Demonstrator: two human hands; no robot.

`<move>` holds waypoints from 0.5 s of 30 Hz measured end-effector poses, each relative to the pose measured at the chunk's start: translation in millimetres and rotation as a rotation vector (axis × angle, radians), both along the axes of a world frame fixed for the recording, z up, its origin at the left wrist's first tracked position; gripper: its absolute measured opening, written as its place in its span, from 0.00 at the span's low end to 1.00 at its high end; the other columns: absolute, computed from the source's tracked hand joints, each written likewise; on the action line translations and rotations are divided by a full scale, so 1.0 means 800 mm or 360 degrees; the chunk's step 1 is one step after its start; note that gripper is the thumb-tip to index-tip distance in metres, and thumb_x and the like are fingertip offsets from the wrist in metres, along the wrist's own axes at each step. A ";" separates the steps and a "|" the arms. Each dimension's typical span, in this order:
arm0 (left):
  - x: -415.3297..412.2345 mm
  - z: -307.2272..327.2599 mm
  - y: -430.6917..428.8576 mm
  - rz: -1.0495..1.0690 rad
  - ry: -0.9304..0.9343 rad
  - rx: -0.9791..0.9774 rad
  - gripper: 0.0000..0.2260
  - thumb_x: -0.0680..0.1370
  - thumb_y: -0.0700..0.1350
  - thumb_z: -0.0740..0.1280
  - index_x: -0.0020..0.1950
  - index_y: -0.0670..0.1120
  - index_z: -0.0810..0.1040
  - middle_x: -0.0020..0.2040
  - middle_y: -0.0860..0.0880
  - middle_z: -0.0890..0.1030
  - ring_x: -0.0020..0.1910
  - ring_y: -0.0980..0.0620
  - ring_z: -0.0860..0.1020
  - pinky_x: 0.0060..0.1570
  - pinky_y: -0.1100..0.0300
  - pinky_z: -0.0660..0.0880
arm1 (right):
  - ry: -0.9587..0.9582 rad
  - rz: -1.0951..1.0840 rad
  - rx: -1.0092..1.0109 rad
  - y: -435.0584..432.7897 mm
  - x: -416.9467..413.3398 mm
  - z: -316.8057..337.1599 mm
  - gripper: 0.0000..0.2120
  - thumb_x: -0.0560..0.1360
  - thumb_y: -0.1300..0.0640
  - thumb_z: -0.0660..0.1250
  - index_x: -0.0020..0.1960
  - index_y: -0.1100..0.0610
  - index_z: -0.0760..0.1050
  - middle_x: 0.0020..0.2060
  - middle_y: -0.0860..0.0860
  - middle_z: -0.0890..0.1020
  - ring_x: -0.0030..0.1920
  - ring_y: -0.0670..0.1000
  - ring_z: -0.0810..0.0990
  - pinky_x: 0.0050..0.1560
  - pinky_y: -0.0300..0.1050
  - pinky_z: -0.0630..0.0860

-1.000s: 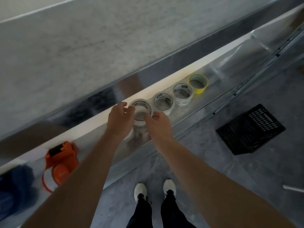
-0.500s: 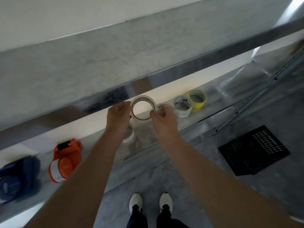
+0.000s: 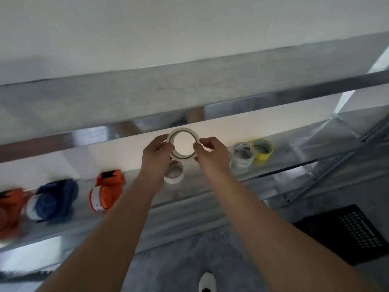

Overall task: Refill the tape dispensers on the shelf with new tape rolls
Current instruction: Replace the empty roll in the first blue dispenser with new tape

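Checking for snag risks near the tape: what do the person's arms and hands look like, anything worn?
Both forearms are bare up to the frame edge, no sleeves in view. The left hand and right hand show no gloves, rings, watch or wristband. Fine detail is slightly blurred.

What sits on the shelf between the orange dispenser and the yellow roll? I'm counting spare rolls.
Head view: two whitish rolls; the hands hide anything more.

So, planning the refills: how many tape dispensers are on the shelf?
3, all left of the hands: an orange dispenser nearest them, a blue dispenser further left, and another orange one cut off at the left edge. More may sit beyond the frame.
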State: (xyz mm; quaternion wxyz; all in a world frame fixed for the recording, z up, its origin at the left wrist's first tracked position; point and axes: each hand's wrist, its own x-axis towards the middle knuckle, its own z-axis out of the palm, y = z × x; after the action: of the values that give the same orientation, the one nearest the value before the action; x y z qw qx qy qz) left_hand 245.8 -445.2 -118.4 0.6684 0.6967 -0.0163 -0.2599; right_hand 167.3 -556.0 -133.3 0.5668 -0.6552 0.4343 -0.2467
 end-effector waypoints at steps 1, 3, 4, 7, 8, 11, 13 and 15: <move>0.000 0.003 0.008 0.0022 0.0006 -0.0014 0.16 0.80 0.37 0.66 0.65 0.49 0.84 0.57 0.41 0.86 0.59 0.38 0.85 0.58 0.42 0.85 | -0.0002 0.0028 -0.0037 0.006 0.001 0.005 0.05 0.71 0.48 0.73 0.43 0.46 0.78 0.45 0.38 0.81 0.49 0.52 0.85 0.55 0.57 0.82; 0.001 0.011 0.025 0.0057 0.0010 -0.0054 0.18 0.80 0.36 0.66 0.68 0.49 0.82 0.57 0.41 0.87 0.56 0.39 0.86 0.53 0.48 0.86 | 0.0043 0.0086 -0.0137 0.018 0.003 0.018 0.06 0.73 0.48 0.73 0.45 0.48 0.78 0.45 0.40 0.81 0.48 0.51 0.84 0.54 0.53 0.81; 0.001 0.014 0.032 0.0071 0.0009 -0.0079 0.19 0.80 0.36 0.66 0.69 0.50 0.82 0.58 0.41 0.86 0.55 0.41 0.87 0.49 0.52 0.85 | 0.0078 0.0112 -0.0196 0.024 0.003 0.024 0.07 0.75 0.49 0.73 0.46 0.50 0.78 0.44 0.42 0.82 0.48 0.50 0.82 0.53 0.50 0.78; 0.001 0.024 0.057 0.0097 0.0021 -0.0172 0.19 0.80 0.35 0.65 0.69 0.50 0.82 0.61 0.39 0.85 0.53 0.43 0.85 0.41 0.61 0.84 | 0.0101 0.0147 -0.0331 0.042 0.000 0.035 0.08 0.76 0.50 0.73 0.47 0.54 0.78 0.44 0.46 0.82 0.47 0.50 0.80 0.49 0.45 0.72; -0.001 0.026 0.066 0.0104 0.0033 -0.0197 0.19 0.80 0.35 0.65 0.68 0.50 0.82 0.62 0.38 0.84 0.53 0.42 0.84 0.41 0.61 0.83 | 0.0098 0.0155 -0.0345 0.050 -0.002 0.038 0.09 0.75 0.51 0.74 0.47 0.55 0.78 0.45 0.47 0.83 0.47 0.51 0.80 0.49 0.45 0.72; -0.008 0.031 0.096 0.0124 0.0059 -0.0219 0.20 0.79 0.34 0.67 0.66 0.52 0.83 0.65 0.39 0.84 0.58 0.38 0.85 0.49 0.55 0.83 | 0.0095 0.0171 -0.0316 0.082 -0.007 0.045 0.09 0.75 0.52 0.75 0.48 0.55 0.78 0.46 0.47 0.84 0.49 0.51 0.81 0.48 0.43 0.71; -0.013 0.030 0.121 0.0164 0.0061 -0.0184 0.20 0.79 0.35 0.67 0.65 0.53 0.84 0.63 0.42 0.84 0.56 0.39 0.85 0.51 0.53 0.83 | 0.0079 0.0188 -0.0270 0.105 -0.012 0.047 0.08 0.76 0.54 0.75 0.52 0.53 0.78 0.49 0.47 0.85 0.48 0.49 0.82 0.51 0.45 0.75; -0.018 0.028 0.149 0.0199 0.0077 -0.0142 0.19 0.79 0.35 0.68 0.67 0.52 0.83 0.59 0.44 0.86 0.53 0.42 0.85 0.53 0.53 0.84 | 0.0029 0.0244 -0.0217 0.133 -0.022 0.050 0.14 0.76 0.54 0.74 0.61 0.49 0.77 0.52 0.48 0.84 0.45 0.44 0.82 0.50 0.44 0.78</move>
State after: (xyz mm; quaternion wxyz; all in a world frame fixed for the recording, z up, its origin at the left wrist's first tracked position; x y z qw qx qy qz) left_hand 231.2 -325.8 -95.8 0.7139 0.6594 0.0318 -0.2334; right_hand 150.1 -449.6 -93.4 0.5341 -0.7258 0.3703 -0.2255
